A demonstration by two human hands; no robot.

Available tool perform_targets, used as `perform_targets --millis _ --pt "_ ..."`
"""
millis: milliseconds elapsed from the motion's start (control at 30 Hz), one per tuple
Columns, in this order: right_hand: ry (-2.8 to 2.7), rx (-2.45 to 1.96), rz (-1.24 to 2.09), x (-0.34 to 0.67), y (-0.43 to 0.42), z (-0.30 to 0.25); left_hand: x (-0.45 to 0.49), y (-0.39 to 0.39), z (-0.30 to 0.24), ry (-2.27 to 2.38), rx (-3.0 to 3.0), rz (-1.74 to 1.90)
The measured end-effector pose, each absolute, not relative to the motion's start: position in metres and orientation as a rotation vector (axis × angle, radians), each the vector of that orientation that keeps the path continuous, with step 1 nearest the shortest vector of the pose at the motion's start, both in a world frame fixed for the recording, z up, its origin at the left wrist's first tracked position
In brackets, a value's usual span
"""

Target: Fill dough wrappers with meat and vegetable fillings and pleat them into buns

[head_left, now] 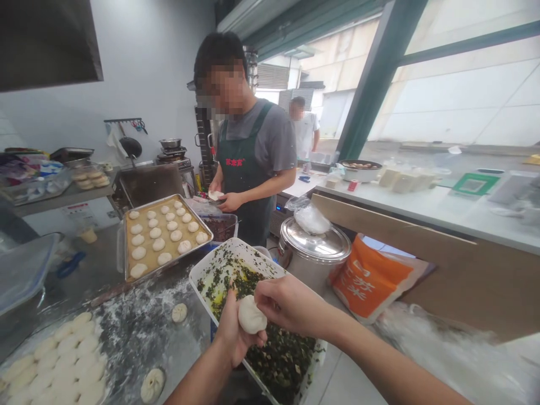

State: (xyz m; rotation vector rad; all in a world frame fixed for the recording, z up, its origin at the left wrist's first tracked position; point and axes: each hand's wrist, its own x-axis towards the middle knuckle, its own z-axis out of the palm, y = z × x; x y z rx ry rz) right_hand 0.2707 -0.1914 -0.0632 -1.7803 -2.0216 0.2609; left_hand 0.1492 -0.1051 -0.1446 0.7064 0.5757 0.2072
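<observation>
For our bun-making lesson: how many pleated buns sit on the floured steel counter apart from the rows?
2. One pleated bun sits below the baking tray; another pleated bun sits lower, near the view's bottom edge. More could lie out of view.

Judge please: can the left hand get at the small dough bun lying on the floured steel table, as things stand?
Probably yes: the left hand sits close to that bun, with only the white tray's low rim between, but it now cradles another bun.
</observation>
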Motion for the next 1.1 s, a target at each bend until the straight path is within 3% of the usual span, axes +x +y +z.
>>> perform_targets --millis 133,367,567,1100 --pt "-2.045 -1.747 0.282 0.266 -0.187 -0.063 0.152 -0.106 -0.151 0.578 0.775 0.351" --pt "-2.212 -1.696 0.197 0.272 -0.178 -0.074 0.154 -0.092 -0.155 0.572 0.76 -0.065" --pt "-2.163 -1.723 0.225 0.269 -0.177 -0.069 0.154 -0.098 -0.153 0.609 0.733 0.227" --pt "-2.217 -1.688 0.251 0.271 -0.178 -0.059 0.148 -0.096 -0.154 0.637 0.795 0.054"
